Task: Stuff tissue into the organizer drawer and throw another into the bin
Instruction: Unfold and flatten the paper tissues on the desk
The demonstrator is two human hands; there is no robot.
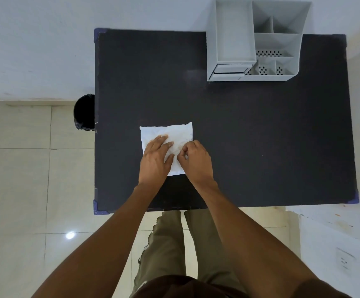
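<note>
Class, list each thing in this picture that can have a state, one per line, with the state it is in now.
tissue: flat on the table, under both hands
left hand: flat, pressing the tissue
right hand: pinching the tissue
organizer drawer: slightly open
organizer: upright, compartments empty
bin: open, beside the table

Bare table [239,136] lies open between tissue [166,134] and organizer [254,39].

A dark tabletop [260,136] carried a white tissue [166,133] near its front and a grey organizer [235,37] at its far right.
</note>
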